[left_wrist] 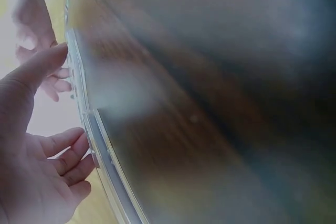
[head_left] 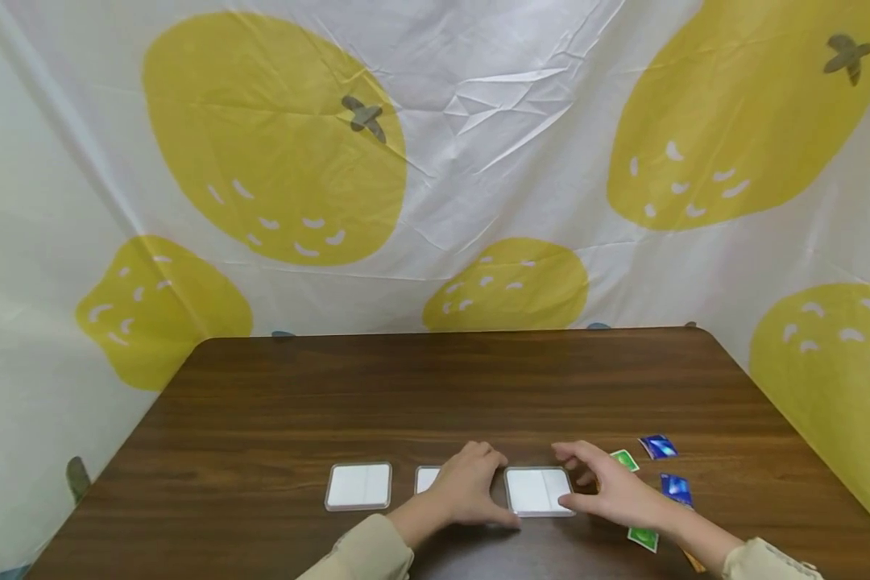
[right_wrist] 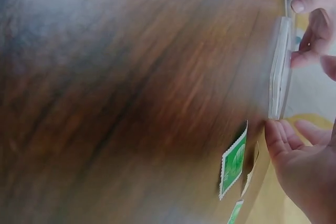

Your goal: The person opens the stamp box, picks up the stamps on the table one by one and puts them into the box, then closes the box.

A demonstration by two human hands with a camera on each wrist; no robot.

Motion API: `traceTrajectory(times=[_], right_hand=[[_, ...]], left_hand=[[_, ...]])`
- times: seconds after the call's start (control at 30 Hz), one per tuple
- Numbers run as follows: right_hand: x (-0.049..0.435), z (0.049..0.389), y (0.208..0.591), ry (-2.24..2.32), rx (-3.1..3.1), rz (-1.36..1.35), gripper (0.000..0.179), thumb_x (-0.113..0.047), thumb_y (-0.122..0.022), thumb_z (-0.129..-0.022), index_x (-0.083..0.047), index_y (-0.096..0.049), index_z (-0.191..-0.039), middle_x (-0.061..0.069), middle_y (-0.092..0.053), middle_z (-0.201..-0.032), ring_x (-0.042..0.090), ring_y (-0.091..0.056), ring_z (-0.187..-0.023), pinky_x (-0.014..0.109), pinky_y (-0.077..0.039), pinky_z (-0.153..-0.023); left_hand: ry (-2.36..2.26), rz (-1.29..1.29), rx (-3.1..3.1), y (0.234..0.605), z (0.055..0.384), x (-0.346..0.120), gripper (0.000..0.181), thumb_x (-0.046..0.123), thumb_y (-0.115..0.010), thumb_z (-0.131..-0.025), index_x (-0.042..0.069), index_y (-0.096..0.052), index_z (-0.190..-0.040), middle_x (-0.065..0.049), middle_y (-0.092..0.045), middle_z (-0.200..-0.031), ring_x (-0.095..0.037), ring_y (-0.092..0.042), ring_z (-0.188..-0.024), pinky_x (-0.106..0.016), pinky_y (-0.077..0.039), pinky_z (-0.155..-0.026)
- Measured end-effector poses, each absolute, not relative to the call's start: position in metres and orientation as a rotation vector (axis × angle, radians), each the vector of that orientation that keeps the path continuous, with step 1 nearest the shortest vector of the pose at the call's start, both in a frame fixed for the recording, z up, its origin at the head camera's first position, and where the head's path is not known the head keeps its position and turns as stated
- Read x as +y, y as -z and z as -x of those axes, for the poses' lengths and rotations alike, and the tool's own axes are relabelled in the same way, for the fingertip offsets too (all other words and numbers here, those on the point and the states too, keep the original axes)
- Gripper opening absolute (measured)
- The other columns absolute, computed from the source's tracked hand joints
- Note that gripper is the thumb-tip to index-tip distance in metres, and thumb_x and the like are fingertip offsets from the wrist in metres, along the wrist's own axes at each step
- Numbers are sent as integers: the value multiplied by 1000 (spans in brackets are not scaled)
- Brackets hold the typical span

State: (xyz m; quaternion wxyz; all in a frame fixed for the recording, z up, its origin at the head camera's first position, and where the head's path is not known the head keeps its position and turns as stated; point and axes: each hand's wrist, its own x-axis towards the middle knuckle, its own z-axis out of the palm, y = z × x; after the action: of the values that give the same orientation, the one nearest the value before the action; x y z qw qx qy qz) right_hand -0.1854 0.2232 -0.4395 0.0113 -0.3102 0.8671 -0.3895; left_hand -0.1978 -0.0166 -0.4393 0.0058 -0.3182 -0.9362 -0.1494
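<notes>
Three flat square cases with clear rims and white insides lie in a row on the table: a left case [head_left: 358,486], a middle case [head_left: 425,478] and a right case [head_left: 539,491]. My left hand [head_left: 466,487] reaches over the middle case and hides most of it, its thumb by the right case's near left corner. At the right case's right edge is my right hand [head_left: 609,486], thumb and fingers spread apart. The right wrist view shows its fingertips close to the end of the right case [right_wrist: 280,69]; whether they touch, I cannot tell. Neither hand grips anything.
Small green stamps [right_wrist: 234,162] with perforated edges lie by my right hand. Blue stamps [head_left: 658,446] lie farther right, and an orange piece [head_left: 693,561] shows below my right forearm. Behind the brown wooden table [head_left: 435,387] hangs a white cloth [head_left: 471,169] with yellow fruit prints.
</notes>
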Motion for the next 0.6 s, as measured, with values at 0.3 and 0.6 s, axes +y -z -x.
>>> traceTrajectory(times=[0.3, 0.6], right_hand=[[220, 188, 445, 1098, 2694, 1026, 65, -25, -77, -69, 9, -50, -118, 10, -51, -108, 14, -51, -91, 26, -48, -73], [224, 190, 442, 1035, 2643, 965, 66, -25, -78, -67, 8, -51, -118, 9, -50, -111, 16, -52, -93, 26, -48, -76]], left_hand=[[427, 933, -2949, 439, 198, -13, 64, 49, -81, -53, 11, -62, -101, 3, -53, -91, -12, -47, -86, -19, -43, -66], [538, 898, -2970, 438, 197, -11, 56, 43, -82, -54, 11, -63, -96, 3, -52, -88, -12, -46, -86, -19, -42, -65]])
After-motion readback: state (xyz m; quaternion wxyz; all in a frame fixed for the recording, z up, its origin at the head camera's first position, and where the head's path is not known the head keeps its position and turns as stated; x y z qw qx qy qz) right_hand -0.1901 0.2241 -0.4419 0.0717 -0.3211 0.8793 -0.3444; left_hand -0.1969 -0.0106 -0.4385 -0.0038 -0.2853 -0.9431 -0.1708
